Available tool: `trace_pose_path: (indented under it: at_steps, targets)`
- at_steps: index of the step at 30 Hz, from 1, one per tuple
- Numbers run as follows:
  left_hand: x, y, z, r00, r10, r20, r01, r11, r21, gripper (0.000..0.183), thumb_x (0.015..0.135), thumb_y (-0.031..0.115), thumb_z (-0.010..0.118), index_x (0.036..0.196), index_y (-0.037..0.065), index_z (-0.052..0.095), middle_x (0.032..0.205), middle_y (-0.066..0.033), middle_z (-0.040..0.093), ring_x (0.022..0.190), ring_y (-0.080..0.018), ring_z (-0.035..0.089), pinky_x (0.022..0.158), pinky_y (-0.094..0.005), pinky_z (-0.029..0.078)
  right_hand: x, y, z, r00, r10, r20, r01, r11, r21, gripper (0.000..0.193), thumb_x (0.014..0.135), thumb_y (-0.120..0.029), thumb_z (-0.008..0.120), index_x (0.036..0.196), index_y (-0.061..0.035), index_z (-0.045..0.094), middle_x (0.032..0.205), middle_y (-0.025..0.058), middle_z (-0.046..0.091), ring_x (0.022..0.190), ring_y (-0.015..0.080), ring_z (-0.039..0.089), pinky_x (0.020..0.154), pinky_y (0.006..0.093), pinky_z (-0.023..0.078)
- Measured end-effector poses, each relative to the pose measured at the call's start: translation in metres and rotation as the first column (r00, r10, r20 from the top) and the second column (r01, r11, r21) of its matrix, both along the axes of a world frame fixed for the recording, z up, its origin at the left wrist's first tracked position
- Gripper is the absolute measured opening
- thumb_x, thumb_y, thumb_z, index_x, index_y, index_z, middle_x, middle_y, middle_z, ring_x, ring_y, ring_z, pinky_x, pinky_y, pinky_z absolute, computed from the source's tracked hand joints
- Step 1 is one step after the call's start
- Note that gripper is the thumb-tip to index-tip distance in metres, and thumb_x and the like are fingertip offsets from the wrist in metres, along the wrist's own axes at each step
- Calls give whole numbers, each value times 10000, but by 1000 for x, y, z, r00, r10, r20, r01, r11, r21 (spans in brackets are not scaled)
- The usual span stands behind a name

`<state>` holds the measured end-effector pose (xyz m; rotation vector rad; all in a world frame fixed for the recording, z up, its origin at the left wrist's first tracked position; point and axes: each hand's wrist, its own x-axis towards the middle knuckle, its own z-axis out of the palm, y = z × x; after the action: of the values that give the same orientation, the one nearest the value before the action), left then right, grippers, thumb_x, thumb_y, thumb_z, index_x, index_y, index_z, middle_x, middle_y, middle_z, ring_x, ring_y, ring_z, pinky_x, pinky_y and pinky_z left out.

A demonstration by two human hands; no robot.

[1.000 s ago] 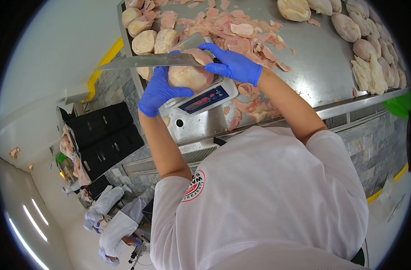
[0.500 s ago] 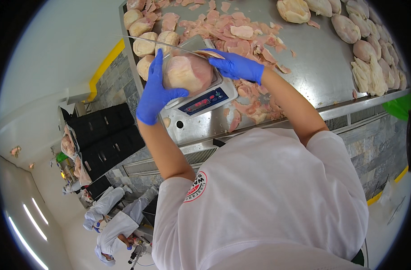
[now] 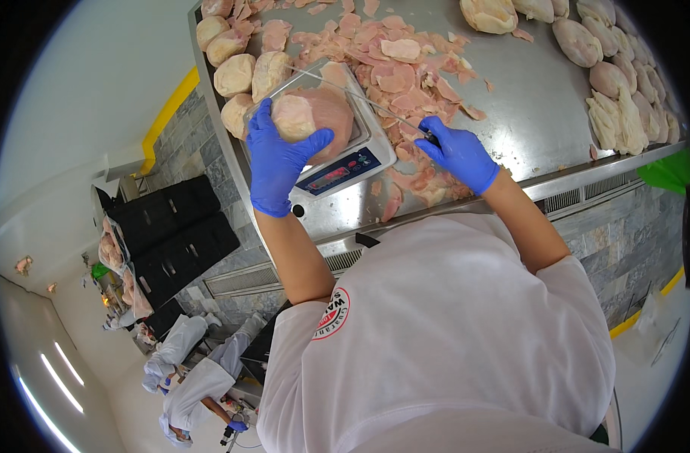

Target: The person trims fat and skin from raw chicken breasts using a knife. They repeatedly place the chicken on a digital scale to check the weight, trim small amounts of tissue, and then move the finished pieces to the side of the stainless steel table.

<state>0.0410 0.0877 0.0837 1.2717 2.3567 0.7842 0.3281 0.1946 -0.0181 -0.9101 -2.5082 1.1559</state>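
A large rounded piece of pale pink meat (image 3: 326,117) with a whitish end rests on the platform of a digital scale (image 3: 379,143). My left hand (image 3: 281,166) is closed around its near left side, thumb over the front. To the right, my right hand (image 3: 462,158) is closed on the black handle of a long, thin knife (image 3: 394,115). The blade points up and left, passing over the scale beyond the meat. Behind the blade lies a flat pink slice (image 3: 334,73) at the scale's far edge.
Thin meat trimmings (image 3: 394,75) are spread across the steel table (image 3: 526,98). Several rounded meat pieces (image 3: 234,75) line its left edge, and more (image 3: 609,81) are grouped at the right. Black crates (image 3: 164,211) stand left, and two people in white (image 3: 198,389) work beyond.
My right hand has moved right and nearer, away from the meat, drawing the knife with it. A slice that lay by that hand now sits at the scale's far edge. My left hand has shifted slightly over the meat.
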Motion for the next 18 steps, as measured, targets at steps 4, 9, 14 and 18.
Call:
trace_pose_path:
  at_steps: [4,9,14,18]
  targets:
    - [2,1,2,998,-31,-48,31,1000,1,1126,599,381,949,1475,-45,384,1416,-247,484,1315,-361,478,1102,-430,396,11,-6,27,994,103,44,-104,994,21,620,971,-204,605,1529,-213,334,915,162,686,788,340,695,592,432,554]
    - [2,1,2,998,-48,-44,49,999,2,1159,550,411,955,1463,-35,396,1418,-239,463,1324,-395,428,1121,-458,355,7,-4,54,976,209,66,-209,978,-6,823,905,-84,603,1598,-295,212,908,121,665,729,320,684,624,405,567]
    - [0,3,-1,995,-66,-81,66,998,-3,1153,542,423,952,1451,-30,406,1418,-241,461,1324,-399,427,1117,-470,355,-45,2,95,968,223,114,-209,970,-124,829,906,-37,549,1605,-299,187,820,137,638,684,298,665,620,409,553]
    - [5,2,-4,989,-64,-135,67,998,15,1142,546,409,953,1450,-25,407,1422,-241,457,1322,-414,422,1115,-478,356,-74,14,77,976,216,38,-215,976,-20,764,957,-61,494,1608,-301,175,742,151,614,638,280,636,604,414,526]
